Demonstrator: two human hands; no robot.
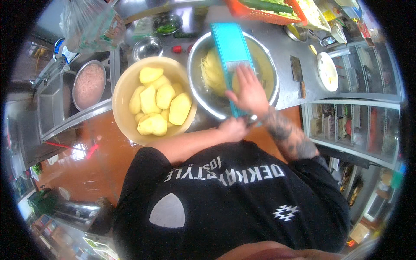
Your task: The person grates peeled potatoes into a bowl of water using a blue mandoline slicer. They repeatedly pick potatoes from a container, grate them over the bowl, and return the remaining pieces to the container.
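Note:
A turquoise mandoline slicer [232, 40] lies slanted across a wide stainless-steel bowl [194, 85]. My left hand [233, 129] grips the slicer's near end at the bowl's front rim. My right hand [249, 89] presses down just on the near side of the metal blade plate [236, 64], fingers pointing away from me. A pale yellow potato piece [236, 84] shows partly beneath it; the palm hides the rest. Pale potato shreds [208, 75] lie inside the bowl. To the left, a beige tub [120, 107] holds several peeled potatoes [149, 99].
A cleaver [296, 70] and a white plate [326, 73] rest on the steel counter at right. An orange basket [260, 16] of vegetables stands behind. Left are a sink [55, 107], a metal basin of pink minced meat [89, 85] and a clear bowl [148, 48]. Glass-front coolers [354, 125] border the right.

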